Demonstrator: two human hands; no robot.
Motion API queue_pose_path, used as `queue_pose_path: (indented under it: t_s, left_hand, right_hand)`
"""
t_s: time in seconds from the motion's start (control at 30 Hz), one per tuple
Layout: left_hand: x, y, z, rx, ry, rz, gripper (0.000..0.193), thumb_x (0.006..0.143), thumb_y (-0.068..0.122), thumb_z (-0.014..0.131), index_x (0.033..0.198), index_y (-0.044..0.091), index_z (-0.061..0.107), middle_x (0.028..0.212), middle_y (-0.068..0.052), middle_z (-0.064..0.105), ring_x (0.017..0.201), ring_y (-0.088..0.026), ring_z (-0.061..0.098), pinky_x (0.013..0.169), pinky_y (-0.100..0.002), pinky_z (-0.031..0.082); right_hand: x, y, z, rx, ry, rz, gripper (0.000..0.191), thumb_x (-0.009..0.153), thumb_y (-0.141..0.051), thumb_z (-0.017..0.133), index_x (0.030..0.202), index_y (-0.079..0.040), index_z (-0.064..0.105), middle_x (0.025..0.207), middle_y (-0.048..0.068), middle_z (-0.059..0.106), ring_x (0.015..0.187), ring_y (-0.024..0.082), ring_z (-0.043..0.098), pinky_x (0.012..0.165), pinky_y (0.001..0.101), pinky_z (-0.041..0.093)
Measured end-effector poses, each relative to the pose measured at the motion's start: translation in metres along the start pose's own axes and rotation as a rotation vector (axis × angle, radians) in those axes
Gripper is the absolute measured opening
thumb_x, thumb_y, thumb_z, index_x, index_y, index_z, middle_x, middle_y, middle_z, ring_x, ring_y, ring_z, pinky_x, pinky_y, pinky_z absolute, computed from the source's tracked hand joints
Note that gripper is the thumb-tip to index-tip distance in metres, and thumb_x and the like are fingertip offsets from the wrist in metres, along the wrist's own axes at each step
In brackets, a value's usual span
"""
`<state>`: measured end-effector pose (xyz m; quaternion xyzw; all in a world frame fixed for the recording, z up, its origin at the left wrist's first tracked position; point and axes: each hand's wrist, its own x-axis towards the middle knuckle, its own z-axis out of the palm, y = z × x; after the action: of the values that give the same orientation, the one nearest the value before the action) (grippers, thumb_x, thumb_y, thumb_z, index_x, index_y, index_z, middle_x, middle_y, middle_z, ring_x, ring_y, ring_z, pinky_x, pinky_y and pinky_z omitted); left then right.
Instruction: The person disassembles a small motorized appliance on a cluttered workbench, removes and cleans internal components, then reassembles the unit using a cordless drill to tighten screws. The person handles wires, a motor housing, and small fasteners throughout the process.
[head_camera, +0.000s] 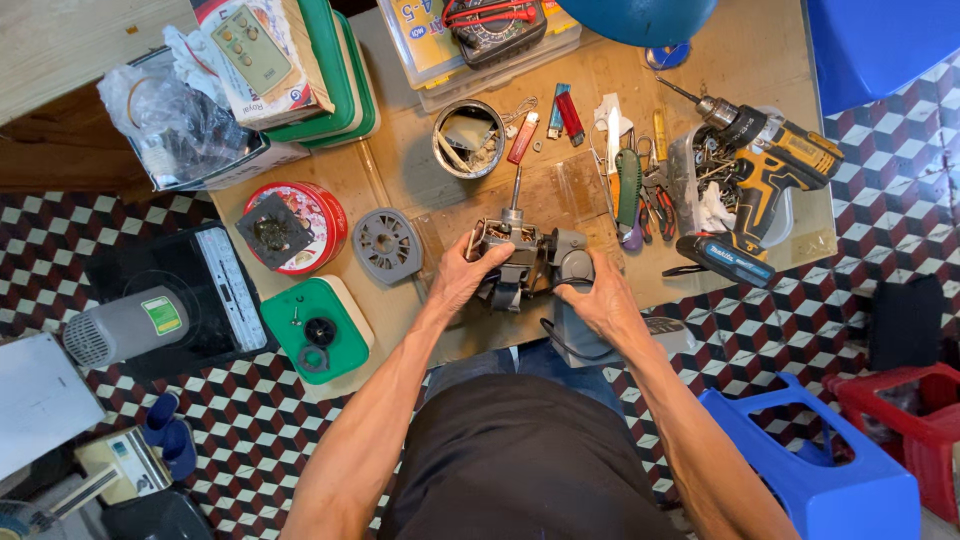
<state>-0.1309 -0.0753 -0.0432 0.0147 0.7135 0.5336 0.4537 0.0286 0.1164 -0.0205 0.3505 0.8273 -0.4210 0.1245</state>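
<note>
Both hands grip a grey electric fan motor with a protruding steel shaft (528, 255), held just above the near edge of the wooden tabletop (400, 170), in front of the person's torso. The left hand (462, 275) is closed around the motor's left side, fingers wrapped over the exposed windings. The right hand (600, 298) is closed on the rounded grey housing at the motor's right, thumb on top. A black cable loops below the motor.

A round grey vented cover (387, 245) lies on the tabletop just left of the left hand. Further left stand a red round tin (318, 220) and a green square lid with a black knob (318, 330). Behind the motor sits an open metal can of small parts (468, 138). A yellow-and-black cordless drill (765, 160) rests on a clear tray of screws at the right, well apart from the hands. Pliers and a green-handled knife (627, 190) lie between the drill and the motor.
</note>
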Motion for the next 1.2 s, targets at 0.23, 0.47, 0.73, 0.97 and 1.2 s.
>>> queue_pose_path:
  t_s: [0.23,0.47,0.73,0.97,1.2]
  left_hand:
    - [0.011,-0.003,0.006,0.165,0.048,0.129,0.094,0.071,0.056,0.085,0.143,0.002,0.056,0.135,-0.018,0.063,0.125,-0.025,0.061,0.104,-0.038,0.047]
    - [0.008,-0.001,0.006,0.098,0.057,0.085,0.094,0.068,0.059,0.082,0.138,0.001,0.062,0.128,-0.018,0.069,0.119,-0.026,0.067,0.101,-0.038,0.051]
    - [0.008,0.007,0.008,0.111,0.086,0.061,0.087,0.071,0.055,0.085,0.135,0.002,0.061,0.118,-0.013,0.070,0.107,-0.021,0.069,0.091,-0.037,0.054]
    - [0.003,0.024,0.018,0.065,0.138,0.004,0.066,0.072,0.053,0.082,0.114,0.003,0.075,0.097,-0.008,0.077,0.086,-0.017,0.072,0.077,-0.033,0.057]
    - [-0.001,0.031,0.024,0.072,0.223,-0.065,0.067,0.071,0.055,0.082,0.112,0.003,0.074,0.097,-0.009,0.077,0.088,-0.017,0.072,0.078,-0.033,0.056]
  right_hand:
    - [0.016,-0.019,-0.022,-0.081,0.140,-0.342,0.047,0.084,-0.015,0.069,0.128,0.000,0.062,0.130,0.022,0.064,0.123,0.038,0.060,0.103,0.0424,0.049]
    - [0.041,-0.035,-0.015,-0.394,-0.073,-0.389,0.034,0.082,-0.016,0.075,0.109,-0.001,0.061,0.101,0.020,0.063,0.096,0.042,0.063,0.080,0.0512,0.052]
    - [0.059,-0.021,-0.010,-0.553,-0.157,-0.462,0.032,0.085,-0.017,0.075,0.103,0.000,0.054,0.094,0.022,0.061,0.082,0.042,0.064,0.068,0.0514,0.054]
    - [0.066,-0.006,-0.011,-0.479,-0.179,-0.492,0.023,0.088,-0.013,0.071,0.097,0.000,0.055,0.091,0.021,0.063,0.081,0.041,0.065,0.070,0.0520,0.053]
    - [0.068,-0.013,-0.016,-0.423,-0.198,-0.453,0.020,0.088,-0.012,0.071,0.097,0.001,0.058,0.092,0.024,0.066,0.081,0.044,0.066,0.072,0.0539,0.052]
